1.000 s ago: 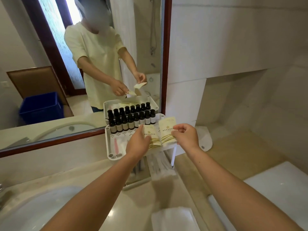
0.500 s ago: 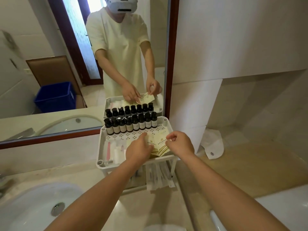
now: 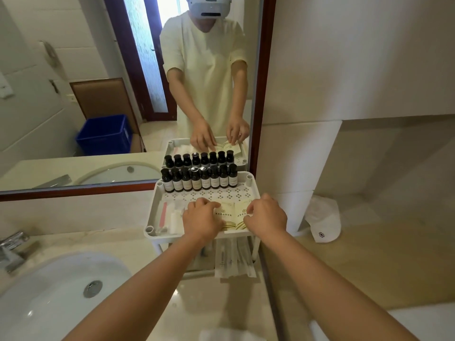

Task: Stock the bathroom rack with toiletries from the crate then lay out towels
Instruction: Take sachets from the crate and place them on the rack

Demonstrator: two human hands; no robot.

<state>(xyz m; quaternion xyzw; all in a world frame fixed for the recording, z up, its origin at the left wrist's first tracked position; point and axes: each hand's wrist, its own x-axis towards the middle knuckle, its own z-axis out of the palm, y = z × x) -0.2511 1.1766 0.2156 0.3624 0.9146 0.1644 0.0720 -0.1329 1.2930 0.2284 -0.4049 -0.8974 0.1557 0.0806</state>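
left hand (image 3: 202,219) grip on sachets (image 3: 230,216): fingertips hidden, cannot tell | right hand (image 3: 267,215) pinches sachets | rack (image 3: 221,193) lower shelf mostly hidden

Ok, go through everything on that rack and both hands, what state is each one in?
Left hand: fingers curled on the cream paper sachets.
Right hand: pinching the sachets' right edge.
Sachets: lying flat, side by side, in front.
Small dark capped bottles: upright, one row at the back.
White perforated rack tray: partly stocked.
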